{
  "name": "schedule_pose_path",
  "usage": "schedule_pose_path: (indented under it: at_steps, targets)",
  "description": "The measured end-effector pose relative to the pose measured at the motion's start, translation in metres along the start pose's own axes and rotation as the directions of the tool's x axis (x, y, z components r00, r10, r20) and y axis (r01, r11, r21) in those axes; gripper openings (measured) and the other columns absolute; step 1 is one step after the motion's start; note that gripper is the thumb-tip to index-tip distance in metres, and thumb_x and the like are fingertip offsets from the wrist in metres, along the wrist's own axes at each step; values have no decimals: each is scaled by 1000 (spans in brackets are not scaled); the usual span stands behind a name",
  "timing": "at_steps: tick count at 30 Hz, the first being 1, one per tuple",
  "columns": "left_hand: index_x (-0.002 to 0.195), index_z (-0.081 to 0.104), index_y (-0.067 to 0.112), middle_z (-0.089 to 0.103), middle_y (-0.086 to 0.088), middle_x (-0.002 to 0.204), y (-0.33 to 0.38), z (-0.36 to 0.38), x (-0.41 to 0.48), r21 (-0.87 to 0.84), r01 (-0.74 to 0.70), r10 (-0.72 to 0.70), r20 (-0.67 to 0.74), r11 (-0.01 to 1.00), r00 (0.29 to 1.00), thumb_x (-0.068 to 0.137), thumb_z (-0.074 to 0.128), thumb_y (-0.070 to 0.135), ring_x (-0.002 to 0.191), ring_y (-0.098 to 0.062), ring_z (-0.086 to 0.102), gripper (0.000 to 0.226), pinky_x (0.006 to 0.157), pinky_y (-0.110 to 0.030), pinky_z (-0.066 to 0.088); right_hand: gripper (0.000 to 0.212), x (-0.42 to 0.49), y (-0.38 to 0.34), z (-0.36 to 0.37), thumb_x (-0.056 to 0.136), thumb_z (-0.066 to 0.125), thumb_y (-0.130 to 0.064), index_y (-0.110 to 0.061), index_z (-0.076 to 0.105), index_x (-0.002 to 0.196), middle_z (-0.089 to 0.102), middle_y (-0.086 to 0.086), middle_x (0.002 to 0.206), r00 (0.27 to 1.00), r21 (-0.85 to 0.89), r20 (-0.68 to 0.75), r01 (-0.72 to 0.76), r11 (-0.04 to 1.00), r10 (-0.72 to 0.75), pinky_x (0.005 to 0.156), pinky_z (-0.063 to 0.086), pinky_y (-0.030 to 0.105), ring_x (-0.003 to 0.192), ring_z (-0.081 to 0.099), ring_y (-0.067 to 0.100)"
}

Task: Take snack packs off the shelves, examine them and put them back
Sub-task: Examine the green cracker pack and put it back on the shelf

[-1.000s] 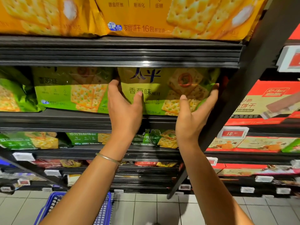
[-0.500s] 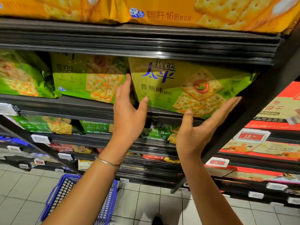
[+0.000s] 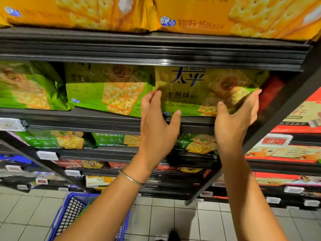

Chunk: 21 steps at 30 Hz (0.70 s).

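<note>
— How many packs are in view?
— Three green ones stand in a row on the middle shelf (image 3: 104,119). Above them are two big orange packs (image 3: 217,18), and the shelf below carries three more green packs (image 3: 114,140).
— And hands?
— Two, both raised to the same cracker pack (image 3: 196,94), the rightmost of the three.
— How are the fingers?
— The left hand (image 3: 159,129) has its fingers (image 3: 152,100) straight and a little apart, tips at the pack's left edge, thumb at its lower front edge. The right hand (image 3: 232,126) is flat, with its fingers together along the pack's right end and the thumb lying over the front. Neither hand is clamped on it, and I cannot tell how firmly they press.
— What does the pack look like?
— Yellow-green, with large dark blue characters at the top and a picture of square crackers topped with a red slice. It stands upright on the shelf, its top hidden behind the shelf above, touching the next green pack (image 3: 107,91) on its left.
— Anything else?
— One thin bracelet (image 3: 131,179) on the left wrist, and one blue basket (image 3: 69,211) on the tiled floor.
</note>
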<state>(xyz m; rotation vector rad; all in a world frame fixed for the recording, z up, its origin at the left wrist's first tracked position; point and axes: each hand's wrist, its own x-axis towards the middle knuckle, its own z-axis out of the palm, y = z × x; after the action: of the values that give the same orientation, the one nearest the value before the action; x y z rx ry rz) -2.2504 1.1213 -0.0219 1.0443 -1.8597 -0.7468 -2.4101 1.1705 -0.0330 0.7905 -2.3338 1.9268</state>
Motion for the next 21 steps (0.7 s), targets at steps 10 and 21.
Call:
schedule_pose_path:
  at_steps: [10, 21]
  targets:
    - [156, 40, 7, 40, -8, 144, -11, -11, -7, -92, -1, -1, -21, 996, 1000, 98, 71, 18, 138, -24, 44, 67, 115, -46, 42, 60, -48, -7, -1, 92, 65, 4, 5, 44, 148, 34, 22, 161, 984, 84, -117, 144, 986, -133, 119, 22, 14, 152, 30, 33]
    - [130, 54, -9, 47, -37, 137, -58, -105, 60, 446, -11, 92, -161, 895, 983, 96, 68, 31, 134, -51, 42, 54, 113, -53, 36, 30, -84, -47, 59, 100, 62, -7, -11, 65, 130, 69, 1, 125, 870, 249, 450, 94, 964, -201, 102, 55, 42, 119, 64, 11]
